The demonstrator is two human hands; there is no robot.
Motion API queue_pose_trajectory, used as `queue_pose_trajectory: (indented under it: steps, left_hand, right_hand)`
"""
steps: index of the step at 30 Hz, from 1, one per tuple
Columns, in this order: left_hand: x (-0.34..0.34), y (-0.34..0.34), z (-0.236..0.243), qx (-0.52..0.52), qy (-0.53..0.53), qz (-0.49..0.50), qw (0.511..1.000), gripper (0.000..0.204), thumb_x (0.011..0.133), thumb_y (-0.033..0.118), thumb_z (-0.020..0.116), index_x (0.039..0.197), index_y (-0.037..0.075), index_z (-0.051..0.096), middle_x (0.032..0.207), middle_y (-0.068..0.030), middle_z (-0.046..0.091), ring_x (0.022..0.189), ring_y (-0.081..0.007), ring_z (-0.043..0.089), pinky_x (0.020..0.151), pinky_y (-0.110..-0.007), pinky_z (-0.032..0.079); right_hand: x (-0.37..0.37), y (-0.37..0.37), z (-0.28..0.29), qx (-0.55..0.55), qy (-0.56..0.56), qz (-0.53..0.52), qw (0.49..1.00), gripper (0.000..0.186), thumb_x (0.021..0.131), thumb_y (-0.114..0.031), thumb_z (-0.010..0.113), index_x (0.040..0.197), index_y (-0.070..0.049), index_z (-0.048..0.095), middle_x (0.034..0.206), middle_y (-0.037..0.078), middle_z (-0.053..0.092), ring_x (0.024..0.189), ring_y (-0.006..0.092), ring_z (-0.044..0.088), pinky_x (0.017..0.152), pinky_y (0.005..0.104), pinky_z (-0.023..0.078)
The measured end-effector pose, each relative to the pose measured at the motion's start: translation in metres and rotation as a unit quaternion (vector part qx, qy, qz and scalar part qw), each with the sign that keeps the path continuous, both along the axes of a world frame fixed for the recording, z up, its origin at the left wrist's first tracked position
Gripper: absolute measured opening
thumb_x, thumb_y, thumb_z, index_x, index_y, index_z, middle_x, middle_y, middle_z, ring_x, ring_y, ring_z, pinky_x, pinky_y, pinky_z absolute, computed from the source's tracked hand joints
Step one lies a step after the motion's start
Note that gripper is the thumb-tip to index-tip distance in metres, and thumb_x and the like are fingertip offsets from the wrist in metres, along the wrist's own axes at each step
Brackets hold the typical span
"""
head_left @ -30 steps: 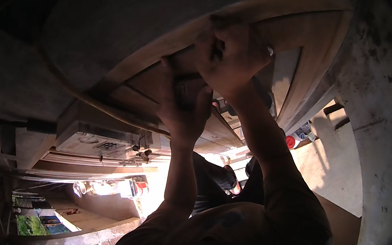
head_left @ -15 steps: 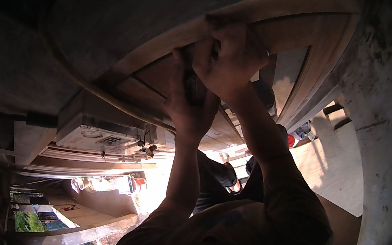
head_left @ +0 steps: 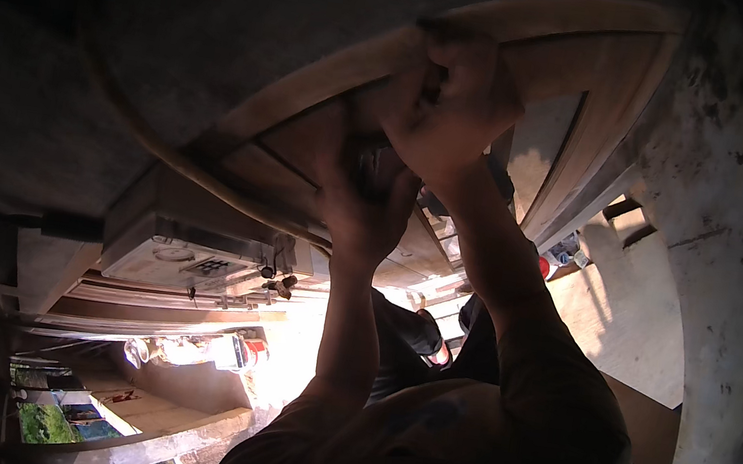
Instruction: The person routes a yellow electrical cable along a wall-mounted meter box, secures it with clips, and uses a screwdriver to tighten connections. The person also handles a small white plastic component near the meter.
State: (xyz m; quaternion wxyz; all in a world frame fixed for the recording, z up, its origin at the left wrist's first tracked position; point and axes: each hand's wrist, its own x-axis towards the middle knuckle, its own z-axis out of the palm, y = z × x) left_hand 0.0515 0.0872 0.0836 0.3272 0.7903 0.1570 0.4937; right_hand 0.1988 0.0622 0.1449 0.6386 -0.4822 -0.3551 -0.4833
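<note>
My right hand (head_left: 453, 111) is raised against the upper rail of a wooden panelled frame (head_left: 575, 17), its fingers curled round something dark at the edge that I cannot make out. Just below and to its left, my left hand (head_left: 363, 200) is cupped at the panel, thumb and fingers round a dark piece hidden in shadow and blur. The two hands almost touch. A yellowish hose or cord (head_left: 156, 142) runs past on the left, behind my left wrist.
A metal box with fittings (head_left: 169, 256) sits at the left. A stained pale surface (head_left: 721, 177) borders the right, with a red round item (head_left: 544, 267) and small things beyond. My legs and bright floor show below; greenery (head_left: 41, 423) appears at lower left.
Both hands have shifted slightly rightward along the frame, staying close together with fingers curled. The surroundings have shifted a little in view.
</note>
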Motion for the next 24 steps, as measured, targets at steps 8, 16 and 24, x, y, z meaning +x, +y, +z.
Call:
queue_pose_trajectory:
  steps: [8,16,24]
  left_hand:
    - [-0.002,0.006,-0.011,0.109,-0.010,0.020,0.994,0.084,0.086,0.006,0.080,0.145,0.002,0.020,0.145,-0.0246,0.038,0.127,-0.0314,0.048,0.108,-0.041,0.040]
    - [-0.001,0.010,-0.015,0.131,-0.040,-0.001,0.991,0.069,0.086,0.002,0.080,0.132,0.000,0.029,0.129,-0.0235,0.052,0.110,-0.0288,0.062,0.093,-0.040,0.049]
    - [-0.008,0.006,-0.020,0.103,0.047,0.013,0.993,0.062,0.090,0.005,0.075,0.126,0.003,0.025,0.115,-0.0148,0.052,0.107,-0.0194,0.053,0.094,-0.039,0.041]
  right_hand:
    - [-0.009,0.005,0.000,-0.004,-0.023,-0.010,1.000,0.011,0.083,0.000,0.067,0.092,-0.004,0.061,0.066,0.003,0.063,0.051,0.0136,0.061,0.048,0.0272,0.046]
    - [-0.012,0.005,0.001,-0.009,0.013,-0.033,0.999,0.011,0.086,-0.005,0.068,0.096,-0.006,0.065,0.072,0.005,0.067,0.055,0.0173,0.066,0.053,0.0298,0.051]
    - [-0.018,0.009,-0.004,-0.022,0.017,-0.035,0.999,0.015,0.082,-0.008,0.071,0.091,-0.005,0.060,0.071,0.006,0.065,0.051,0.0187,0.063,0.048,0.0300,0.049]
